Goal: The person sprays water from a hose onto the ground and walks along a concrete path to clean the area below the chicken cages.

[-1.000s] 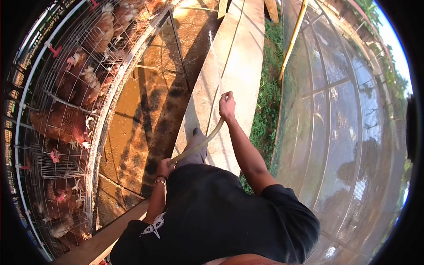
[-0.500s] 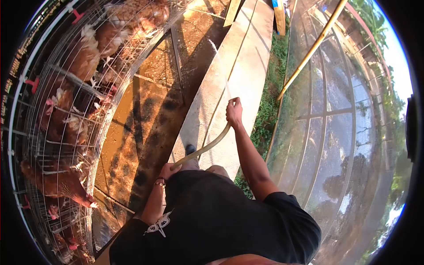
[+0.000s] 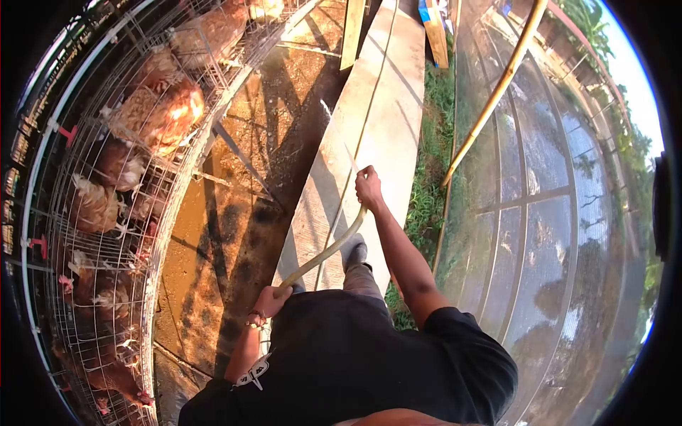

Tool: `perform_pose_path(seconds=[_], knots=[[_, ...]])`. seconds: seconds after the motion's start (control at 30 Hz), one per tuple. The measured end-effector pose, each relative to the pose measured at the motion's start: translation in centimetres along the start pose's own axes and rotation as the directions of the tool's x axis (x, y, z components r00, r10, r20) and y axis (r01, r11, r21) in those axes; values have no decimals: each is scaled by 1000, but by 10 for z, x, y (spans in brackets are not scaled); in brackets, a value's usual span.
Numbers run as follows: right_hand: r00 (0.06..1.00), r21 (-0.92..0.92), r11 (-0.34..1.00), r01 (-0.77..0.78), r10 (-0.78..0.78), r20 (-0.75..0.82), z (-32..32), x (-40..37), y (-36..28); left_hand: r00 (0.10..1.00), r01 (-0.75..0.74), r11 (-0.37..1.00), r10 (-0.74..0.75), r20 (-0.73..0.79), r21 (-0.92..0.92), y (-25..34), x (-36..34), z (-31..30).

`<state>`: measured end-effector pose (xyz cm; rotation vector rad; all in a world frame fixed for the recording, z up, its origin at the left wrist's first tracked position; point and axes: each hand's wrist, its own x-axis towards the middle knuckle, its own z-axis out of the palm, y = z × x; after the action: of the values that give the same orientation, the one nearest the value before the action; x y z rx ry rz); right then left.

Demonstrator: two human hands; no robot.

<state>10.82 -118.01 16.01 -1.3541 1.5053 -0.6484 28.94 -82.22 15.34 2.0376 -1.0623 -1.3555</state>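
Note:
My right hand (image 3: 369,187) is stretched out ahead of me, closed around the front end of a pale yellowish hose (image 3: 331,246). A thin jet of water (image 3: 339,135) shoots from it toward the wet ground on the left. Low by my waist, my left hand (image 3: 271,300) grips the same hose further back. The hose curves between the two hands. I stand on a concrete path (image 3: 376,106), one shoe (image 3: 353,251) showing under the hose.
Wire cages (image 3: 106,177) holding several brown hens (image 3: 165,113) curve along the left. Between cages and path lies a muddy wet channel (image 3: 227,206). Right of the path are a grass strip (image 3: 430,170), a mesh fence (image 3: 540,199) and a slanted bamboo pole (image 3: 494,96).
I have stepped forward along the path, so the cages slid past on the left. Both hands kept their hold on the hose; the water jet swung slightly left.

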Motion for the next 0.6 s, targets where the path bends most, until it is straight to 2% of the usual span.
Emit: perform_pose_path(seconds=[0.1, 0.2, 0.23, 0.33, 0.37, 0.47, 0.6], knots=[[997, 23, 1000, -21, 19, 73, -39, 72, -11, 999, -23, 998, 25, -34, 53, 81, 37, 22], [989, 72, 997, -39, 28, 147, -84, 133, -32, 998, -35, 996, 39, -50, 78, 193, 56, 34], [987, 67, 996, -57, 46, 156, -97, 151, -43, 1000, -18, 998, 19, -9, 62, 220, 65, 36], [982, 77, 995, -56, 40, 185, -124, 203, -55, 994, -87, 995, 90, 55, -50, 258, 102, 44], [983, 68, 997, -48, 35, 179, -131, 220, -58, 995, -51, 998, 55, 88, -48, 274, 112, 43], [976, 34, 997, -64, 55, 213, -149, 277, -64, 980, -181, 947, 196, 30, -264, 309, 150, 56], [968, 56, 997, -52, 36, 250, -158, 350, -75, 966, -166, 932, 219, 137, -321, 356, 203, 51]])
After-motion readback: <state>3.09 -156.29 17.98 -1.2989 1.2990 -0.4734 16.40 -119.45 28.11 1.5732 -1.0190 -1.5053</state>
